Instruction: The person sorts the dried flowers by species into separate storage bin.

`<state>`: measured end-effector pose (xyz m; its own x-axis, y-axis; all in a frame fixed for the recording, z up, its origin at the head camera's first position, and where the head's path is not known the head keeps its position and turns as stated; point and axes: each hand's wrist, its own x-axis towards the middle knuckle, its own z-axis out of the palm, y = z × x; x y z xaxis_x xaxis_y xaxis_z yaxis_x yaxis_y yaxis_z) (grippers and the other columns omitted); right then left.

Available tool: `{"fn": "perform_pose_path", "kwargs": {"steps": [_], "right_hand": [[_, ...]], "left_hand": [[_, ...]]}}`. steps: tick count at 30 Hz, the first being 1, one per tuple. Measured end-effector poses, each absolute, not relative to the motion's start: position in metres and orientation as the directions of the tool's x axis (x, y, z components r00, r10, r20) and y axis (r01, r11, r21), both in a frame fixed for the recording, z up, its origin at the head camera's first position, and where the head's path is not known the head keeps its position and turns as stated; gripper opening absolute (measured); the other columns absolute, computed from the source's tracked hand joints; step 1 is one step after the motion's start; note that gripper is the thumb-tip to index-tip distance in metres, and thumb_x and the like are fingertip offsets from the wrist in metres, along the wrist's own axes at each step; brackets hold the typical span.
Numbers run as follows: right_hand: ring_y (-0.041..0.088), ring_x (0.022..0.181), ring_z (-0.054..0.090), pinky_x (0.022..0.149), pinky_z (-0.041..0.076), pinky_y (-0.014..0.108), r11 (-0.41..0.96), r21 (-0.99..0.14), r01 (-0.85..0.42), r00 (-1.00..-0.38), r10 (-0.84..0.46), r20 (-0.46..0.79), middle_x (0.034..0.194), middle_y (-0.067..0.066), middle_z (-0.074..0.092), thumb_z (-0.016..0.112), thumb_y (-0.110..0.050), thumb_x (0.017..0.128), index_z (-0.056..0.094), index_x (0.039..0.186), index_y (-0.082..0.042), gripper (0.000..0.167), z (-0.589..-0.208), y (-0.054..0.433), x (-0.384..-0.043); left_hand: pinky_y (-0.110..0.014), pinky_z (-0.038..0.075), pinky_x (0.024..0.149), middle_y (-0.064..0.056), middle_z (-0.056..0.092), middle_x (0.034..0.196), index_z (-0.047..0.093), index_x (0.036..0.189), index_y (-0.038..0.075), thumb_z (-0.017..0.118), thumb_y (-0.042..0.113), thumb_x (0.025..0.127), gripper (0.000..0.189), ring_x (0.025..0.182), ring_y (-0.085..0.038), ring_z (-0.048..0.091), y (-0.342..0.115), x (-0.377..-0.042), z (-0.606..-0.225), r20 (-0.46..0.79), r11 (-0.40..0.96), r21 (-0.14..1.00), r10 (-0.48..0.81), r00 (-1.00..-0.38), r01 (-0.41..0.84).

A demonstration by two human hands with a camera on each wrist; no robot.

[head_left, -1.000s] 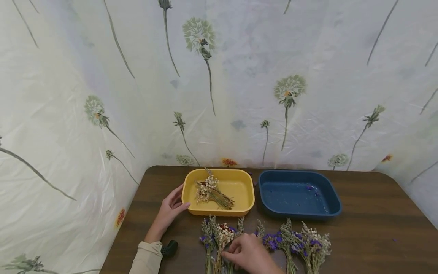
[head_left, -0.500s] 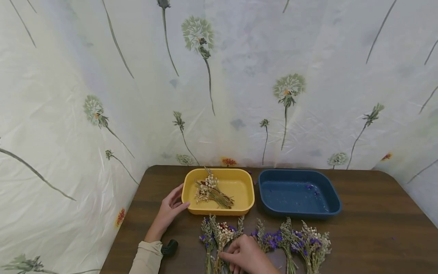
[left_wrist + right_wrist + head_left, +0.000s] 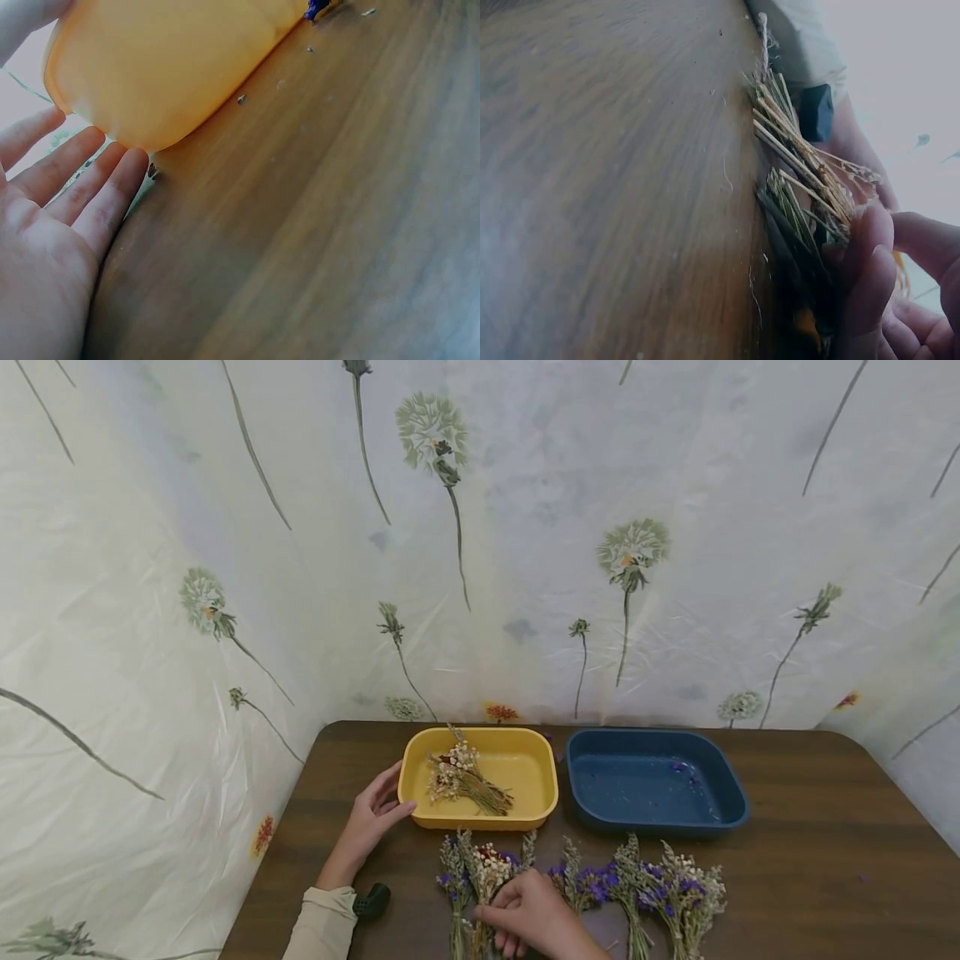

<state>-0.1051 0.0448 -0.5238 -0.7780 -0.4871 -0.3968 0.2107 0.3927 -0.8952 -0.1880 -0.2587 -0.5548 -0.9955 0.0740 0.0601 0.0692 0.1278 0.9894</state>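
Note:
A yellow tray (image 3: 480, 823) stands at the back left in the head view, with a dried flower bunch (image 3: 463, 777) lying inside. At its left end my left hand (image 3: 366, 820) rests straight fingers against the outer wall, thumb at the front rim; the left wrist view shows these fingers (image 3: 82, 187) spread along the wall. My right hand (image 3: 536, 912) is low over a row of dried flower bunches. Its thumb and fingertips pinch the stems of a bunch with white and red blooms (image 3: 491, 867). In the right wrist view the stems (image 3: 802, 154) stick out past the fingertips.
A blue tray (image 3: 652, 820) with a few purple petals stands right of the yellow one. More bunches lie in front: a purple-and-green one (image 3: 454, 881) at left, others (image 3: 633, 893) at right. A flowered curtain (image 3: 525, 568) hangs behind the brown table (image 3: 810, 860).
My right hand has shifted slightly left, with its fingers drawing in at the stems of the white and red bunch. My left hand stays at the yellow tray.

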Motion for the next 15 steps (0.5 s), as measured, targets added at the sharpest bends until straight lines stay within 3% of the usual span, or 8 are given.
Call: {"fn": "perform_pose_path", "kwargs": {"steps": [10,15], "right_hand": [[0.007,0.049,0.06,0.05,0.054,0.026,0.283,-0.941,0.184,-0.796,-0.519,-0.311,0.063,-0.001,0.07,0.079,-0.028,0.092,0.079,0.088,-0.005,0.024,-0.533,0.054,-0.109],[0.009,0.056,0.061,0.05,0.052,0.026,0.263,-0.956,0.132,-0.805,-0.534,-0.258,0.074,-0.002,0.072,0.077,-0.029,0.094,0.079,0.092,-0.005,0.024,-0.534,0.06,-0.11]], "left_hand": [[-0.017,0.051,0.099,-0.012,0.04,0.164,0.042,0.158,0.02,0.074,0.014,0.097,0.07,0.148,-0.036,0.044,-0.258,-0.188,-0.554,0.058,0.145,0.987,0.07,-0.996,0.067],[-0.016,0.051,0.098,-0.012,0.041,0.164,0.041,0.159,0.02,0.073,0.012,0.097,0.07,0.148,-0.036,0.044,-0.257,-0.187,-0.554,0.046,0.146,0.988,0.068,-0.997,0.056]]}}
